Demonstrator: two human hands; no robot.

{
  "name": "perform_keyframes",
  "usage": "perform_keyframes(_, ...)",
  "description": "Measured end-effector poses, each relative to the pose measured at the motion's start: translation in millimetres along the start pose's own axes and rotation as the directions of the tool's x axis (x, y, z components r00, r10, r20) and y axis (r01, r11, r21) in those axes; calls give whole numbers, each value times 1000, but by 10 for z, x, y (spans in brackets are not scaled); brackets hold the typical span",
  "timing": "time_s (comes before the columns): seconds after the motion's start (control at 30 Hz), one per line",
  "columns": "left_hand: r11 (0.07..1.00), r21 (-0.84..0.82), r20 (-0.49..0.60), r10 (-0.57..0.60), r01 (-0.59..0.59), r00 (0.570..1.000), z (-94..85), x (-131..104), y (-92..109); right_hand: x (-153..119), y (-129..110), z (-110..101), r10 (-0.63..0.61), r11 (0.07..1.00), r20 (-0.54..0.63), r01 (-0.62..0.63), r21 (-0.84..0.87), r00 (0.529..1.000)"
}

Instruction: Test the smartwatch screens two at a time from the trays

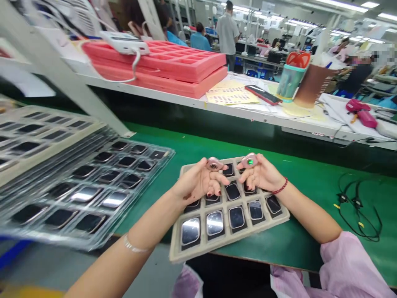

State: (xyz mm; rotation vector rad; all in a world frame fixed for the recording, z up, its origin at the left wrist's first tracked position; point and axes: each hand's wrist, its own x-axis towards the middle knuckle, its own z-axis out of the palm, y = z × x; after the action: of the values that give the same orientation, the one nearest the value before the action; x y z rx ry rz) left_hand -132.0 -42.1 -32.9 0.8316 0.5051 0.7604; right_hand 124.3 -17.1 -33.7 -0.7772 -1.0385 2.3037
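My left hand point(203, 178) pinches a pink watch body point(214, 164), its round sensor back facing me. In my right hand point(263, 174) is another pink watch body point(249, 161), with green light glowing on its back. Both hands are above the far part of a beige foam tray point(201, 248). Square watch bodies with dark screens lie in the tray's compartments, such as one at the near left corner point(190, 231). My hands and the held watches hide some of the far compartments.
Stacked clear trays point(116, 223) of watches and another beige tray point(66, 142) are at the left. Black cables point(359, 207) lie right. The shelf point(173, 93) ahead bears red foam trays point(198, 85), a phone point(263, 94) and a cup point(290, 82). People are beyond.
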Motion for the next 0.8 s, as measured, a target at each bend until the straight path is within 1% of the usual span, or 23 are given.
perform_keyframes(0.07,1000,-5,-6,-17,17,1000,2,11,-16,-32,-1,-4,-1,1000,-11,1,6,1000)
perform_keyframes(0.13,999,-1,-13,-39,39,999,-9,24,-32,-45,9,-18,-41,999,-1,41,-18,999)
perform_keyframes(0.2,999,32,-13,-37,38,999,-21,32,-51,-44,27,-24,-79,995,17,80,-63,997)
perform_keyframes(0.27,995,97,-45,-2,6,999,-15,35,-79,-38,53,-8,-122,984,2,121,-133,993)
perform_keyframes(0.33,979,196,-104,72,-50,992,11,37,-118,-27,88,23,-191,960,-43,177,-218,981)
perform_keyframes(0.43,926,362,-170,178,-106,969,67,38,-172,8,145,66,-320,899,-86,273,-343,943)
perform_keyframes(0.53,882,462,-191,206,-98,960,112,32,-197,43,194,90,-405,832,-77,332,-444,911)
perform_keyframes(0.67,840,531,-171,236,-112,956,133,24,-208,42,235,106,-486,722,-74,352,-596,871)
perform_keyframes(0.73,827,548,-160,247,-122,956,135,22,-213,28,247,111,-509,663,-60,347,-663,859)
perform_keyframes(0.8,825,552,-160,249,-123,955,138,22,-216,14,256,112,-520,624,-45,344,-702,853)
